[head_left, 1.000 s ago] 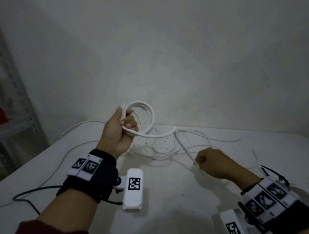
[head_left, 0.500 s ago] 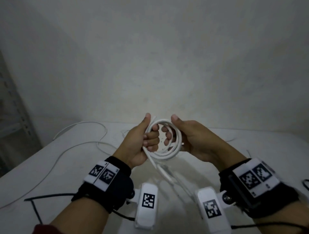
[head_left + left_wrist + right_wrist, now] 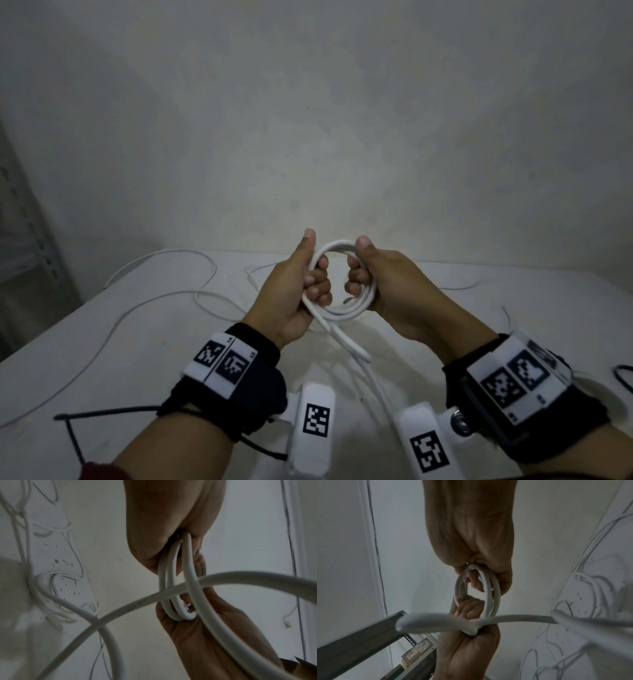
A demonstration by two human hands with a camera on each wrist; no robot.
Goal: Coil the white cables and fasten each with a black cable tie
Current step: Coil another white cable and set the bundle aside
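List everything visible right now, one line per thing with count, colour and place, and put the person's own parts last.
coiled cable: one, white, held up between both hands above the table, its loose end hanging down toward the person
loose cables: several, white, uncoiled on the table's left and far side
table: one, white, under the hands
black cable ties: at least one, black, near left table edge; a black loop at the right edge may be another
metal shelving: one, grey, far left by the wall
wall: grey-white, behind the table
wrist cameras: two, white with black markers, on black wrist straps
left hand: grips the coil's left side
right hand: grips the coil's right side
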